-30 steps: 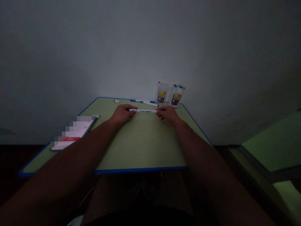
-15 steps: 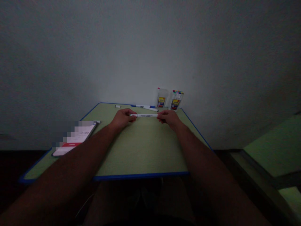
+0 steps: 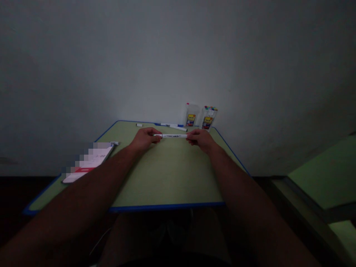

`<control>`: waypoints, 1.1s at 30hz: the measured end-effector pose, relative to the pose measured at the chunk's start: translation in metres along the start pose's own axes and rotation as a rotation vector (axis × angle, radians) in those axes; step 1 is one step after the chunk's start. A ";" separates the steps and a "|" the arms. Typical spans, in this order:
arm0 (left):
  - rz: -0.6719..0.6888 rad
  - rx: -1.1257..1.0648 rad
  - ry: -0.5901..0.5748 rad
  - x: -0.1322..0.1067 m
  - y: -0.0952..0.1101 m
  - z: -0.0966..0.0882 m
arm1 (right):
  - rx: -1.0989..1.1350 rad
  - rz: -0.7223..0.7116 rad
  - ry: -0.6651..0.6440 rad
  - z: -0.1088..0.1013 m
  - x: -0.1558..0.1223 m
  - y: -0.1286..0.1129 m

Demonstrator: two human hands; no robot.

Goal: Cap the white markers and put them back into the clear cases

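Note:
A white marker [image 3: 174, 136] with dark print along its barrel lies level between my hands over the far half of the table. My left hand [image 3: 145, 138] pinches its left end between thumb and fingers. At the right end, my right hand [image 3: 202, 139] grips the tip the same way. Just behind them, another white marker [image 3: 178, 128] rests at a slant near the table's far edge. Fingers cover both ends of the held marker, so its caps are mostly hidden.
Two clear marker cases stand at the back: one nearly bare case [image 3: 191, 115] and one full case [image 3: 208, 118]. A small white cap [image 3: 139, 125] lies back left. A clipboard with paper [image 3: 91, 161] sits at the left on the blue-edged green table [image 3: 169, 178], against a wall.
Almost nothing differs. Both hands keep hold of the marker, which appears slightly turned about its length; the view has shifted a touch.

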State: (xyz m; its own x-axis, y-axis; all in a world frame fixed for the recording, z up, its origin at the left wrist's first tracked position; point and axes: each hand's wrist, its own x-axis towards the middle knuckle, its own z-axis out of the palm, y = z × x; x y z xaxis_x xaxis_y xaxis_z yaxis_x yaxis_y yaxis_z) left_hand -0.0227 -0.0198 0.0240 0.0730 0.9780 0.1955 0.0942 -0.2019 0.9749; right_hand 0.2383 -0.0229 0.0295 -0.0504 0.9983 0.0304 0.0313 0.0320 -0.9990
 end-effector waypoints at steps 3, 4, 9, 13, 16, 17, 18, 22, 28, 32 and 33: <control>0.004 0.008 -0.003 0.002 -0.003 0.000 | -0.015 0.008 0.002 0.000 -0.001 -0.001; 0.006 0.020 -0.004 0.002 -0.003 0.000 | -0.022 0.009 0.002 0.000 -0.001 0.000; 0.017 0.117 0.009 0.003 -0.005 -0.001 | -0.085 -0.002 -0.006 0.001 0.002 0.004; 0.006 0.144 0.014 0.002 -0.005 0.001 | -0.138 -0.016 -0.003 0.001 0.004 0.007; 0.003 0.167 0.014 0.001 -0.005 0.002 | -0.145 -0.019 0.001 0.001 0.005 0.007; 0.007 0.172 0.012 0.001 -0.005 0.002 | -0.143 -0.022 0.004 0.001 0.005 0.007; 0.013 0.172 0.009 0.002 -0.006 0.002 | -0.141 -0.027 0.007 0.001 0.005 0.007; 0.029 0.178 0.016 0.004 -0.007 0.002 | -0.146 -0.054 0.022 0.002 0.005 0.007; 0.007 0.229 0.029 0.002 -0.004 0.002 | -0.125 -0.059 0.047 0.003 0.004 0.006; -0.025 0.193 0.026 -0.001 -0.001 0.004 | -0.120 -0.065 0.063 0.005 0.003 0.004; -0.029 0.180 0.026 -0.001 0.000 0.004 | -0.120 -0.068 0.070 0.006 0.003 0.004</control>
State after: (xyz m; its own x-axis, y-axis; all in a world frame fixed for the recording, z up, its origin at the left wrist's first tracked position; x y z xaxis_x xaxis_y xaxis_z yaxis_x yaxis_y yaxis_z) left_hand -0.0190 -0.0209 0.0232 0.0426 0.9841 0.1727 0.2719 -0.1777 0.9458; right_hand 0.2327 -0.0199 0.0255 0.0131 0.9945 0.1040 0.1496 0.1008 -0.9836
